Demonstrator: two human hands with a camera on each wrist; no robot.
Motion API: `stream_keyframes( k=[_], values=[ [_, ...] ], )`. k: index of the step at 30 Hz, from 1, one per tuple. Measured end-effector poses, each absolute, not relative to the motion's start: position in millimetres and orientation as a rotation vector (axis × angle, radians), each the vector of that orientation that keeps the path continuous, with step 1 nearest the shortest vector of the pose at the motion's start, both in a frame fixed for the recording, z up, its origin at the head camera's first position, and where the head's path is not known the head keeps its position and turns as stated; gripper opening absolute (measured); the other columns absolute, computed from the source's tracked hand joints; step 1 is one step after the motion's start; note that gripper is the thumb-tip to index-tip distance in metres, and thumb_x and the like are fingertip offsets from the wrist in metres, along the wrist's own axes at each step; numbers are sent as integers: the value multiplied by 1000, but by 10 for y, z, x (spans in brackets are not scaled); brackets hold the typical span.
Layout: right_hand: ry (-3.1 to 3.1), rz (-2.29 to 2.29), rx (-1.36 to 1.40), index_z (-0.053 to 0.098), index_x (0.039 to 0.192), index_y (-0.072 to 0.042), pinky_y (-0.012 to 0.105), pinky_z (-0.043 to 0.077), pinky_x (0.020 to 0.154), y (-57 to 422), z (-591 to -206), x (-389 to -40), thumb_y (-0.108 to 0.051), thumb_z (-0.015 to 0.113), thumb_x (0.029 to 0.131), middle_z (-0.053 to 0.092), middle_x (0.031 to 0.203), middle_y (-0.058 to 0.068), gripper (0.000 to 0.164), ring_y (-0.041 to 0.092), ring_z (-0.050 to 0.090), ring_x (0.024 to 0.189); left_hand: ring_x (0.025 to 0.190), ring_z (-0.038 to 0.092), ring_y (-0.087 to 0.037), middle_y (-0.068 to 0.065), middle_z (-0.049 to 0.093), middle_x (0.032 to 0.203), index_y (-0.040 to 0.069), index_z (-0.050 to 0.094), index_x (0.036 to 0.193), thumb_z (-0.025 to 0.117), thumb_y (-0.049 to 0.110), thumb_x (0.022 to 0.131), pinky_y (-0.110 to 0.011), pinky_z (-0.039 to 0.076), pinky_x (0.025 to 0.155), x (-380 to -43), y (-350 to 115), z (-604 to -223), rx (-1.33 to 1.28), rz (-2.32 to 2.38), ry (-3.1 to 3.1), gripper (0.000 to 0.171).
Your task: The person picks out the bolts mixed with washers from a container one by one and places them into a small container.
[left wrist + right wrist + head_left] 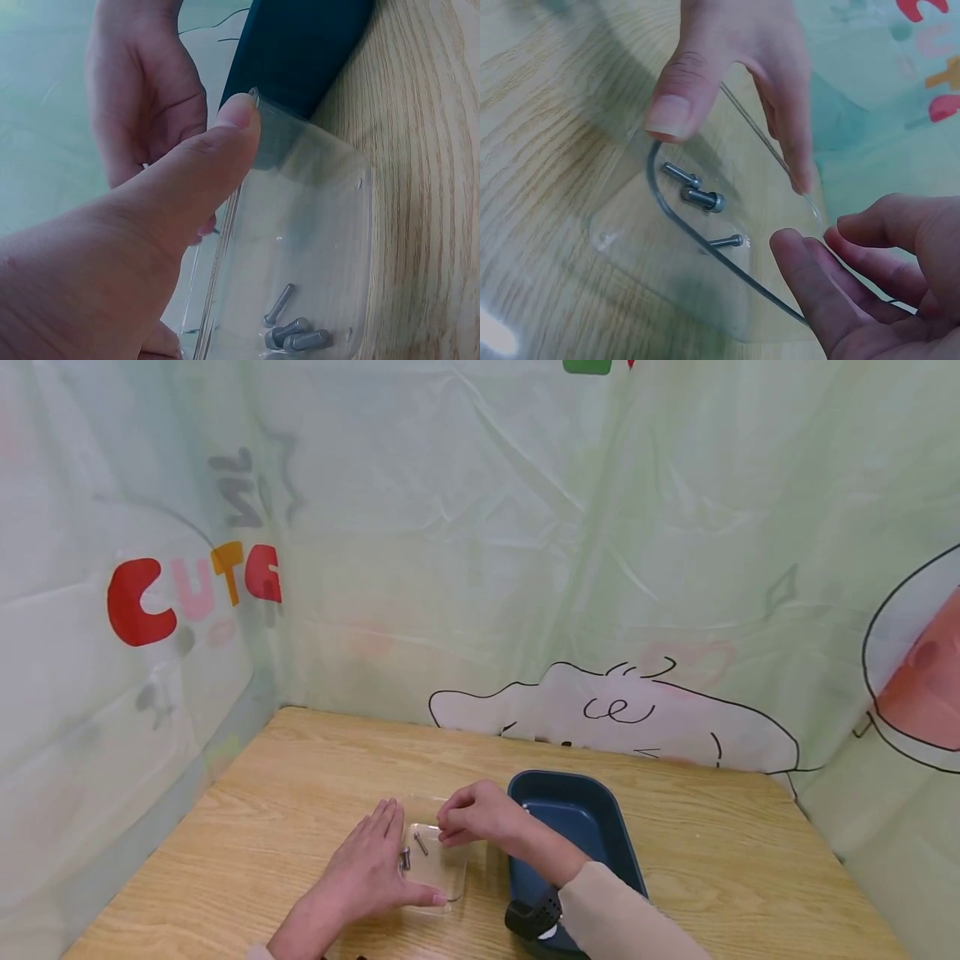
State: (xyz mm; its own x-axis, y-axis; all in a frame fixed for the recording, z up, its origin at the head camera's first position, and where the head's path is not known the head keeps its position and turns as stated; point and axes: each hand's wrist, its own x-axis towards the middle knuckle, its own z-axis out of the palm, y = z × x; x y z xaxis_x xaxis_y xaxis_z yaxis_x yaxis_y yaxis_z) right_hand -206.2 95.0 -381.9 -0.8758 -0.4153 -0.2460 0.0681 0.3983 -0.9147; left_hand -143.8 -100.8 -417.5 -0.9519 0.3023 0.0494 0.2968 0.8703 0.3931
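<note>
A clear plastic box (438, 881) stands on the wooden table, with a few metal bolts (703, 199) lying on its bottom. My left hand (367, 868) spans the box's left side; its thumb (236, 112) lies on the near rim and its fingers reach the far rim. Over the far right corner of the box is my right hand (476, 814), fingers bent and their tips close together. In the right wrist view, nothing can be made out between the right fingertips (787, 244). Whether they pinch something small is unclear.
A dark blue tray (618, 814) stands close to the right of the box, with the right forearm across it. A small pale bit (526, 808) shows by its left wall. Printed curtains (450, 568) enclose the table's back and sides.
</note>
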Motion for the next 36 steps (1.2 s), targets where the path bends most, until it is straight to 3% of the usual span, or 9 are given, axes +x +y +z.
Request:
stream_keyframes(
  k=[17, 28, 36],
  values=[
    [2158, -1639, -275, 66, 108, 9, 41, 61, 85, 1298, -3747, -2095, -10, 59, 98, 71, 102, 24, 22, 24, 73, 88, 150, 26, -39, -28, 28, 158, -10, 29, 150, 70, 83, 61, -54, 28, 121, -1449, -988, -4162, 450, 625, 3004, 135],
    [2176, -1675, -275, 63, 111, 10, 38, 61, 87, 1649, -3680, -2109, -10, 58, 98, 70, 107, 22, 24, 22, 71, 94, 149, 27, -39, -29, 30, 157, -11, 31, 150, 72, 81, 61, -54, 28, 120, -1451, -980, -4182, 451, 630, 3029, 134],
    [2200, -1700, -249, 59, 114, 16, 38, 60, 88, 1881, -3694, -2129, -9, 56, 98, 69, 107, 23, 30, 25, 72, 95, 149, 27, -40, -29, 30, 157, -11, 31, 149, 71, 81, 62, -54, 28, 121, -1441, -985, -4175, 463, 618, 3024, 133]
  ],
)
